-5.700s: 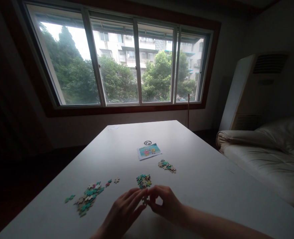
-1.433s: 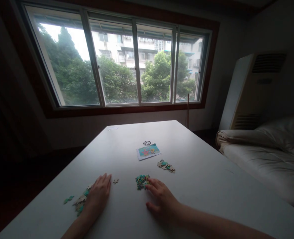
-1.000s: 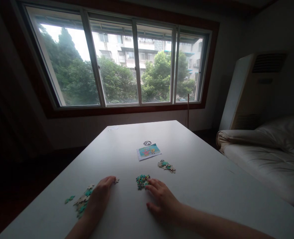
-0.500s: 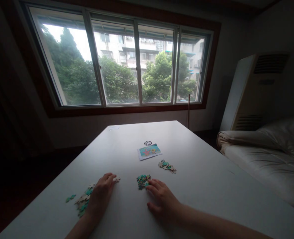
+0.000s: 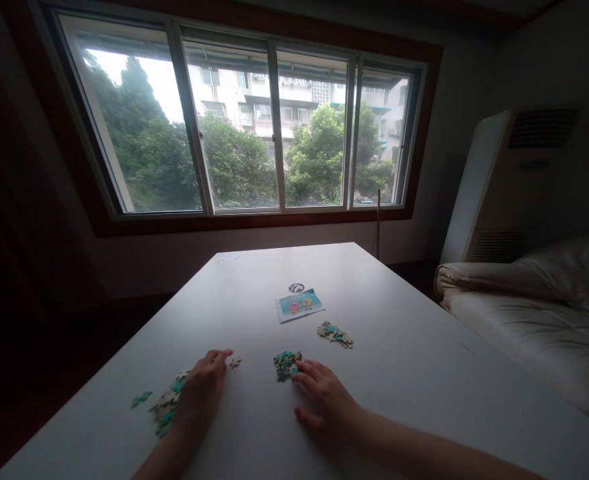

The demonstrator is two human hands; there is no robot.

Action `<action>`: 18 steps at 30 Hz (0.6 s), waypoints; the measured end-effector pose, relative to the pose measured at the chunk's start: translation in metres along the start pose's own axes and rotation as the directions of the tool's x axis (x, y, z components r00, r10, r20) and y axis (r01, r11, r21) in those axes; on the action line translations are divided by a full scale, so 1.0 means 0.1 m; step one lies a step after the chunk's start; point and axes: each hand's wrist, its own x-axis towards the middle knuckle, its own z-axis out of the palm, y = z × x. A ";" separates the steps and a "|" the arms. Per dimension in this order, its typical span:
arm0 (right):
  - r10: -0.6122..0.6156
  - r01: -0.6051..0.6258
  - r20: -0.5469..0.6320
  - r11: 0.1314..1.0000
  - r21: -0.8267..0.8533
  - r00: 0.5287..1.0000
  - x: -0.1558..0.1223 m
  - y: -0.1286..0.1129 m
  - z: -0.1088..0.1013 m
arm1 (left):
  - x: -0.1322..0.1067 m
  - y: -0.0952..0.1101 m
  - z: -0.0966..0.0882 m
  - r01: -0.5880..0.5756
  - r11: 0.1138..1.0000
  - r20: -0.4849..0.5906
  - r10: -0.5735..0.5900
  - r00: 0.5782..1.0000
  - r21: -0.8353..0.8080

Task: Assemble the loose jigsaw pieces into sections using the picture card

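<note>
My left hand rests over the white table with its index finger stretched forward and the other fingers partly curled, holding nothing that shows. Just right of its fingertip lies a pale puzzle piece, apart from the finger. A loose pile of green and beige puzzle pieces is partly hidden behind this hand's left side. My right hand lies with thumb and fingers apart. Its fingertips touch the right edge of a tight cluster of small green, multicoloured puzzle pieces.
Farther up the white table is a picture card with cartoon figures, beside a round black-and-white mark. Another heap of puzzle pieces sits right of centre. Two or so green pieces lie far left. A pale sofa stands at right.
The pale puzzle piece beside my left hand is now free of its fingers, which have drawn back slightly. My right hand stays almost still at the cluster.
</note>
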 end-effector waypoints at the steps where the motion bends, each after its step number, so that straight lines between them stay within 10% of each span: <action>1: 0.001 -0.001 0.002 1.000 0.000 1.000 0.00 0.00 0.00 | 0.00 -0.01 0.02 -0.008 1.000 -0.015 0.008 1.000 -0.021; 18: -0.009 0.009 -0.025 1.000 0.015 1.000 -0.01 -0.01 0.00 | 0.02 -0.08 0.14 -0.232 0.939 -0.219 0.179 0.959 -0.252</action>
